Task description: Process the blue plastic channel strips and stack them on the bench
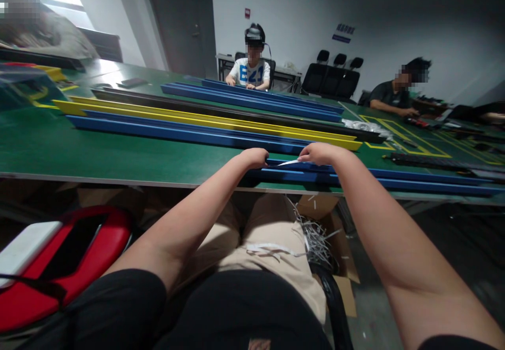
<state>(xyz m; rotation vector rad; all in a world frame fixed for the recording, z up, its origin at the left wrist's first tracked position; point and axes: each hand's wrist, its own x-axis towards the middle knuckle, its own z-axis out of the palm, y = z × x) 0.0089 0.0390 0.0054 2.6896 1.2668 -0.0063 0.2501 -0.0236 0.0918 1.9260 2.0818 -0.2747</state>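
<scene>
A long blue channel strip point(394, 180) lies along the near edge of the table, below both hands. My left hand point(255, 158) is closed around the left part of this channel, with its fingertips mostly hidden. Between thumb and fingers, my right hand point(317, 153) pinches a thin white strip point(290, 162) that slants down to the channel. Just beyond my hands lies another long blue channel point(177, 137). A yellow channel point(221, 122) and a black channel point(158, 100) lie parallel behind it.
More blue channels point(252, 102) lie farther back on the green table point(35, 147). Clear plastic wrap point(365, 126) sits at the right. A cardboard box point(347, 250) of white strips stands below, and a red stool point(98, 234) at left. Several people sit around the table.
</scene>
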